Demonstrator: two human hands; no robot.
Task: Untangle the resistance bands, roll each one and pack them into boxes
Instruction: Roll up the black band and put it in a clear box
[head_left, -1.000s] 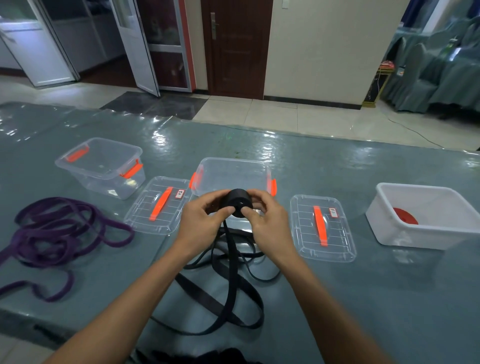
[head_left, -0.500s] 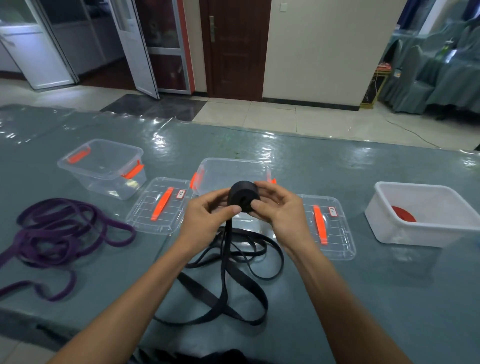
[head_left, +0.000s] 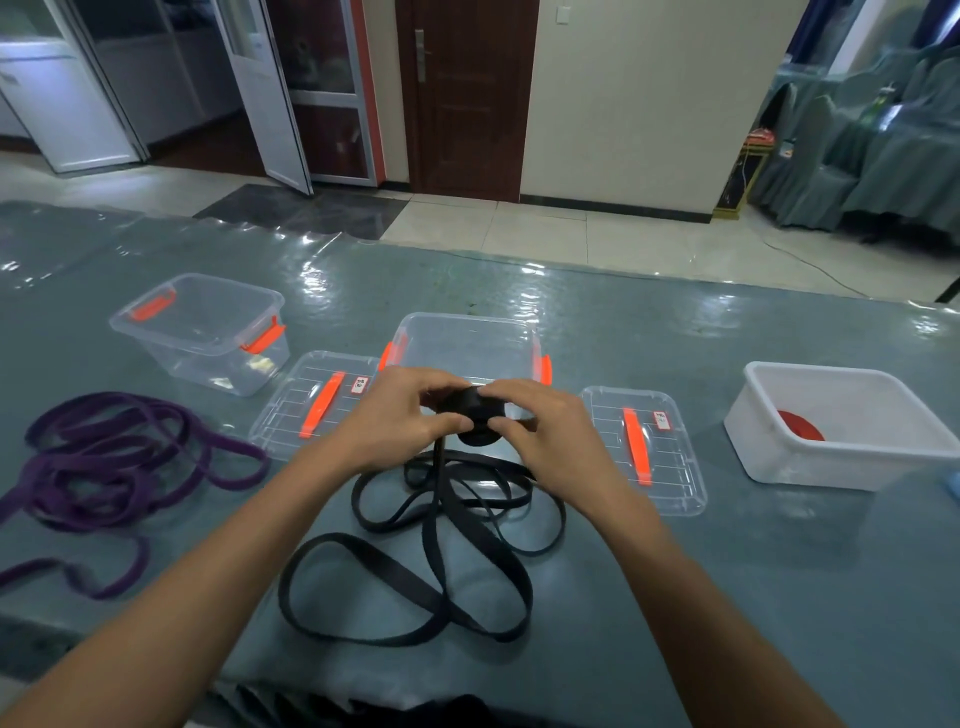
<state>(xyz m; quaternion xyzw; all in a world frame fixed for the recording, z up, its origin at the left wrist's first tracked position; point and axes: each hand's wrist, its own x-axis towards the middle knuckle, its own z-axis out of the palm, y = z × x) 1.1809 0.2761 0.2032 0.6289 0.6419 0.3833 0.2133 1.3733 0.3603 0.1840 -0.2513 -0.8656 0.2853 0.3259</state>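
Surface (head_left: 675, 332): grey-green, under a glossy clear sheet that wrinkles and catches light along the far edge.
Floor (head_left: 545, 234): pale tiles beyond the far edge, with a dark patch (head_left: 301, 210) off the far-left corner.
Door (head_left: 467, 93): dark wood, closed, metal handle (head_left: 420, 54) on its left side.
Glass door (head_left: 265, 88): white-framed, standing open left of the dark one.
Wall (head_left: 649, 93): cream, with a dark skirting and a white switch plate (head_left: 562, 14) high up.
Chairs (head_left: 883, 150): draped in grey-green covers, beyond the far-right corner.
Stand (head_left: 740, 176): yellow, just beside the chairs, something red on top.
Cable (head_left: 810, 262): thin, trailing over the tiles.
Blue item (head_left: 953, 483): at the right edge, mostly cut off.
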